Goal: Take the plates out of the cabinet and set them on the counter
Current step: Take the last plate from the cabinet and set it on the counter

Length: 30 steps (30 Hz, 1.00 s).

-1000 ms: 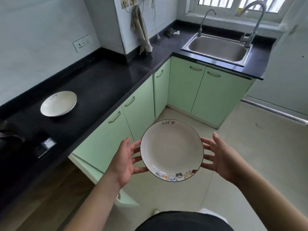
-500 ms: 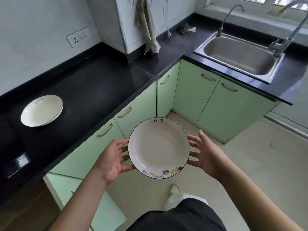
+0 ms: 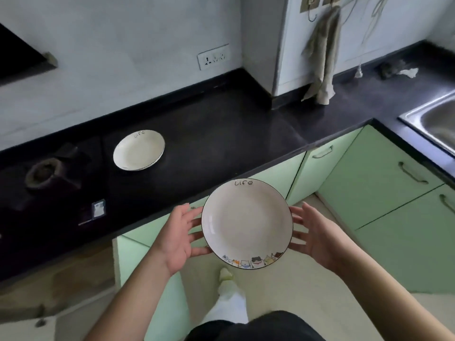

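Note:
I hold a white plate [image 3: 247,223] with a dark rim, the word "life" at its far edge and small cartoon cats along its near edge. My left hand [image 3: 178,236] grips its left rim and my right hand [image 3: 316,238] grips its right rim, fingers spread under it. The plate hangs level in front of the black counter [image 3: 221,141], just off its front edge. A second matching plate [image 3: 139,150] rests on the counter, farther left. An open green cabinet door [image 3: 138,262] stands below my left forearm.
A gas burner [image 3: 43,174] and a small card [image 3: 98,209] lie on the counter's left part. A cloth [image 3: 322,60] hangs by the corner wall, and a steel sink [image 3: 435,121] sits at the right. Green cabinet doors [image 3: 384,178] line the base.
My view has swung left toward the counter, so the resting plate now appears nearer the middle. The held plate stays between both hands and has come closer to the counter's front edge.

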{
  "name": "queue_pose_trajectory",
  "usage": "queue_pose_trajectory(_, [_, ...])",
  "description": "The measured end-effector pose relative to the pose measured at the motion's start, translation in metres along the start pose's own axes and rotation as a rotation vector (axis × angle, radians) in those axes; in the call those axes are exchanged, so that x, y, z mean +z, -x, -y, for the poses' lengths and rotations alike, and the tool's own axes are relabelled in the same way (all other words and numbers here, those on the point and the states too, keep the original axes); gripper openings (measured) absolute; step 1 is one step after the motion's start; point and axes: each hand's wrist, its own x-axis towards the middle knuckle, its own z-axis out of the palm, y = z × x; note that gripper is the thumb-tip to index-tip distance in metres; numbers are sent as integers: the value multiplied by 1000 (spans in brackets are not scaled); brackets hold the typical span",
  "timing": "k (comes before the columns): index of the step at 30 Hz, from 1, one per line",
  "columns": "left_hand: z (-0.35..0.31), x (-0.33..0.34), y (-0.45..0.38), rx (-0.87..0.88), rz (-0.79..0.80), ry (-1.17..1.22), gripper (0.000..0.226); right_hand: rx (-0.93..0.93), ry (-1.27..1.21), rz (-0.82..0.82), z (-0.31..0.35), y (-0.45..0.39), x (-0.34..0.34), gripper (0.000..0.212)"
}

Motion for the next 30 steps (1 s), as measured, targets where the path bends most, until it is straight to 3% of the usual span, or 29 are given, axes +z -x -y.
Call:
queue_pose_trajectory(8, [-57,-40,-69,22,-74,92,49,53,111,28,52,-90,70,34])
queue_pose_trajectory(14, [-109,-49,-122,16,-51,61,37,71,160,-49,88,-144,111,27])
queue_pose_trajectory(24, [-150,-34,-205,-12,-73,-9,22,124,202,-123,128,-236,121,26])
queue_pose_trajectory(30, [-168,-8,-245,-28,-219,66,32,167,304,-95,175,-298,129,25])
